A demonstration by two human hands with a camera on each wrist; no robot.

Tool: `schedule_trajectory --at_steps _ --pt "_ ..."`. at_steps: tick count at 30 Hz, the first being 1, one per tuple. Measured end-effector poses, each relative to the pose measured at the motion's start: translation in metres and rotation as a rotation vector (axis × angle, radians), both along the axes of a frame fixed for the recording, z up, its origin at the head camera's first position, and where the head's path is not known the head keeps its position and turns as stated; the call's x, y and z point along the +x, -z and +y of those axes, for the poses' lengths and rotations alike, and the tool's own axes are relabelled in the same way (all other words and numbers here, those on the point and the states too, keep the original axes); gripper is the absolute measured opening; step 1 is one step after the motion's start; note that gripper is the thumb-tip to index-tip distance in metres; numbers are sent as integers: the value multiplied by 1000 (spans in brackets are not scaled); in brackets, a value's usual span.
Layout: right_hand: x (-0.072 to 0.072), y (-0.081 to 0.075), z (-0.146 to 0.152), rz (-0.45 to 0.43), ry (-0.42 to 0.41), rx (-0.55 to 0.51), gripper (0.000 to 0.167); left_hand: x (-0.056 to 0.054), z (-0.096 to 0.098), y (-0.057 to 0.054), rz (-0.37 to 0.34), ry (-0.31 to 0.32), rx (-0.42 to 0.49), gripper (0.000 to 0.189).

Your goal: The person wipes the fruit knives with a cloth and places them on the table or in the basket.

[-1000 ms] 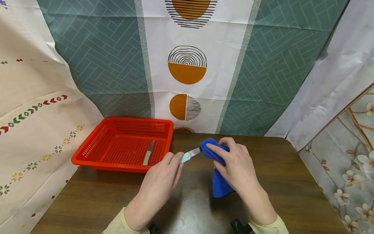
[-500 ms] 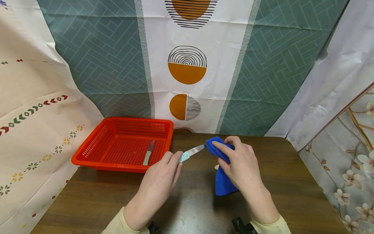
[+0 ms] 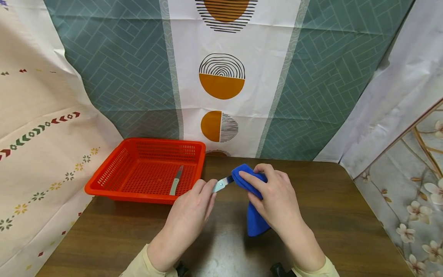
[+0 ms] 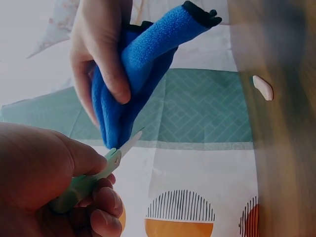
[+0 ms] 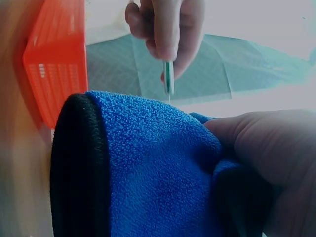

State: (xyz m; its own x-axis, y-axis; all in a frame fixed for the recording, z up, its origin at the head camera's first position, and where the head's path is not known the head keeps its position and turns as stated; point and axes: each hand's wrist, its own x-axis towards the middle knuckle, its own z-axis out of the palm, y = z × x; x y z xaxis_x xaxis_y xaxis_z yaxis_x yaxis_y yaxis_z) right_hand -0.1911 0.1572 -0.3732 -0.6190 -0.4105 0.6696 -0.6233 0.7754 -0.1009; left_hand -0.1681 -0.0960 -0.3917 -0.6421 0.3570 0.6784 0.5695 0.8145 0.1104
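Note:
My left hand (image 3: 190, 215) grips the pale mint-green handle of a knife (image 3: 219, 185), its blade pointing right and away. The handle (image 4: 89, 186) shows between thumb and curled fingers in the left wrist view. A blue cloth (image 3: 256, 219) with dark edging is pinched in my right hand (image 3: 277, 196). Folded cloth laps over the outer part of the blade, hiding much of it in the head view; the tip (image 4: 137, 137) shows beside the cloth in the left wrist view. The cloth's loose end hangs below my right hand.
A red perforated plastic basket (image 3: 145, 198) stands on the wooden table (image 3: 114, 234) at the left. Inside it lies a second knife (image 3: 176, 181) with a pale green handle. A small pale pinkish object (image 4: 263, 88) rests on the table. A patterned cloth (image 3: 221, 42) hangs behind the table.
My right hand slid the cloth right toward the blade tip, baring most of the blade, then came back left, covering it again. My left hand stayed nearly still with the knife.

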Motion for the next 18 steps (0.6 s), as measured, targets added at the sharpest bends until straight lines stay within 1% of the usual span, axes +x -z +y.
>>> schedule_trajectory --at_steps 5,8,13,18 --pt "4 0 -10 21 -45 25 63 1 1 0 -29 -4 -7 36" --pt "7 0 -14 14 -61 40 62 3 1 -1 -52 -9 -8 36" --pt "9 -1 -17 -12 -58 53 63 4 1 -1 -78 -13 -14 38" --pt "9 0 -17 -17 -58 54 62 4 1 -2 -86 -5 -18 39"
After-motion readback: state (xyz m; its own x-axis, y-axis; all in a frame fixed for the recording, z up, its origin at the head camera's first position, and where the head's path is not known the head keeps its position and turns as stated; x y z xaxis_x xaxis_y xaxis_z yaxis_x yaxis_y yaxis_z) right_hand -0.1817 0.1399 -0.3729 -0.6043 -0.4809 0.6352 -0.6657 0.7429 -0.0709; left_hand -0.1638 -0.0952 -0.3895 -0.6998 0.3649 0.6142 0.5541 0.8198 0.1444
